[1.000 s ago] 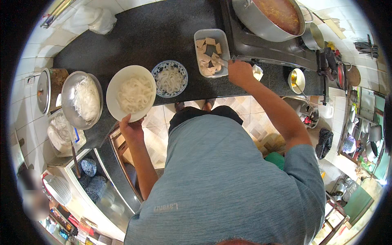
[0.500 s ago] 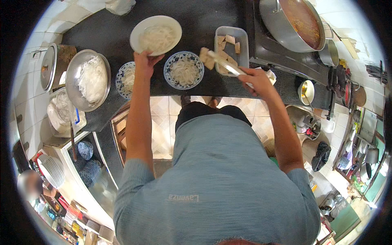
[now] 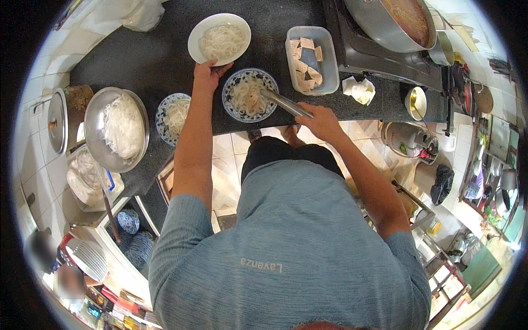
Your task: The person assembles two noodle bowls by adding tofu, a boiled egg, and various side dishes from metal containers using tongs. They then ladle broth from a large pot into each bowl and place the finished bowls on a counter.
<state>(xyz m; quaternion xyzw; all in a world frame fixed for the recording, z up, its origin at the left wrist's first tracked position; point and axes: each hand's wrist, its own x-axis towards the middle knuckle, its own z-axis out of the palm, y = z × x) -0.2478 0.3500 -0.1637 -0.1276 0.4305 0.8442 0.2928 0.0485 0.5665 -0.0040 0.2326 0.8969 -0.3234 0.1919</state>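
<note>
Left hand [image 3: 210, 76] pinches near rim of white bowl [image 3: 194, 39] of noodles [image 3: 223, 41], over far part of dark desk [image 3: 143, 55]. Right hand [image 3: 320, 122] clamps metal tongs [image 3: 287, 103], tips in blue-patterned bowl [image 3: 226, 97], nearer and to the right. Pale lettering [image 3: 261, 265] across back of grey-blue shirt [image 3: 297, 291].

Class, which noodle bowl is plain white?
The back bowl, at the left hand; the two patterned bowls show blue, and the metal bowl is silvery.
</note>
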